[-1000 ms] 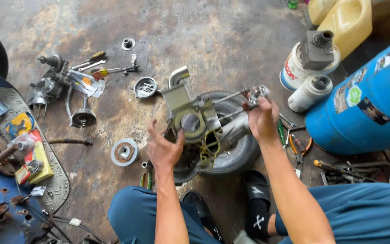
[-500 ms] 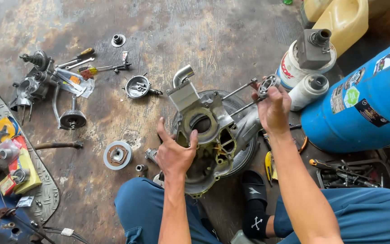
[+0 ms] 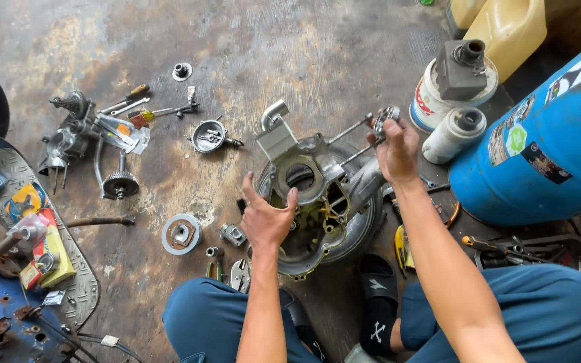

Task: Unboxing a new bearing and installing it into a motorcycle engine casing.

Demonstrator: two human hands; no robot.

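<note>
Grey metal engine case (image 3: 311, 195) sits on one tire (image 3: 364, 232) between the knees. The left hand (image 3: 267, 218) is open wide beside it. The right hand (image 3: 395, 151) grips two long bolts (image 3: 354, 141).

Soft, even daylight lit the scene brightly, with only faint shadows under the left hand (image 3: 267, 218) and right hand (image 3: 396, 151). Pale glare washed the concrete floor (image 3: 290, 40) beyond both hands. Focus was sharp throughout; the edges bowed slightly with wide-angle distortion.
</note>
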